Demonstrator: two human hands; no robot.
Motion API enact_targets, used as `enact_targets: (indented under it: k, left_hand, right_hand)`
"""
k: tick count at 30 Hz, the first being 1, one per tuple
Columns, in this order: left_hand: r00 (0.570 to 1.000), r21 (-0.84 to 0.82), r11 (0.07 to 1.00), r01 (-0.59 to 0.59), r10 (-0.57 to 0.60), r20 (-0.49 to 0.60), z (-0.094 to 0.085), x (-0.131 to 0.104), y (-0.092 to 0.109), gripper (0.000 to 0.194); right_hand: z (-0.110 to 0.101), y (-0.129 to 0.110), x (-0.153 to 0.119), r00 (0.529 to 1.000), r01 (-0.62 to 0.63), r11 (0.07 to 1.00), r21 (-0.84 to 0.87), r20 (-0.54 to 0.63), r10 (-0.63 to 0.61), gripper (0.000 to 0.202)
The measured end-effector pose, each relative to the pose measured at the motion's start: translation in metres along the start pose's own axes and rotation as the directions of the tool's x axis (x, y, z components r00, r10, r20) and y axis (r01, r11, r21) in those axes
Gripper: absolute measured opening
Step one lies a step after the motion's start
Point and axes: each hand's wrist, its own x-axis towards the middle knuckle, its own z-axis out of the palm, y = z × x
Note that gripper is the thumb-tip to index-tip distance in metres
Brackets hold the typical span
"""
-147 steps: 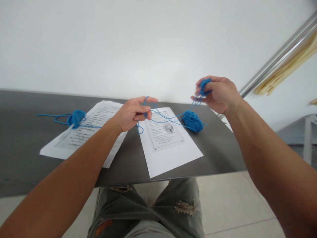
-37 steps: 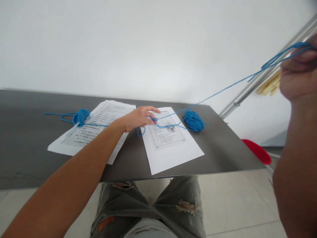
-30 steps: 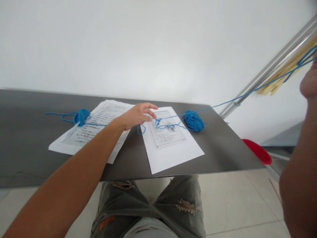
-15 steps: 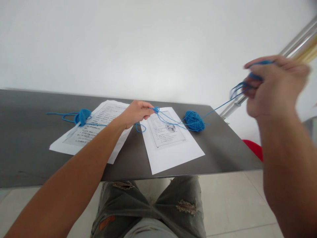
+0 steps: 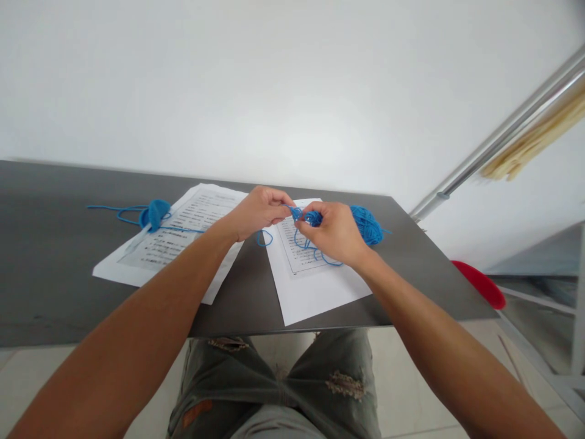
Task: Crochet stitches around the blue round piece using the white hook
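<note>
White wall, metal rail, yellowish bundle, red rounded object beside grey table.

Both hands pinch blue yarn above paper.

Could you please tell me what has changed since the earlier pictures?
The right hand, earlier stretched out to the right, has come back beside the left hand with its bundle of blue yarn. The left fingers, spread a second ago, now pinch yarn again. The yarn ball and both paper sheets have stayed put.
</note>
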Motion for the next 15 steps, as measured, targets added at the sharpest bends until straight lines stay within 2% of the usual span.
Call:
enact_targets:
  k: [4, 8, 15]
  left_hand:
    - [0.999, -0.038, 0.999, 0.004, -0.005, -0.037, -0.002, 0.002, -0.001, 0.007]
    - [0.999, -0.101, 0.995, 0.007, -0.010, -0.030, -0.003, 0.004, -0.003, 0.008]
    - [1.000, -0.189, 0.982, -0.005, 0.003, -0.011, -0.004, 0.006, -0.003, 0.011]
  right_hand:
    - [-0.008, 0.006, 0.001, 0.998, -0.061, 0.985, 0.160, 0.028, 0.057, 0.013]
    - [-0.017, 0.012, -0.001, 0.992, -0.128, 0.954, 0.272, 0.015, 0.129, 0.010]
    - [-0.028, 0.019, -0.003, 0.978, -0.205, 0.842, 0.500, 0.070, 0.197, 0.008]
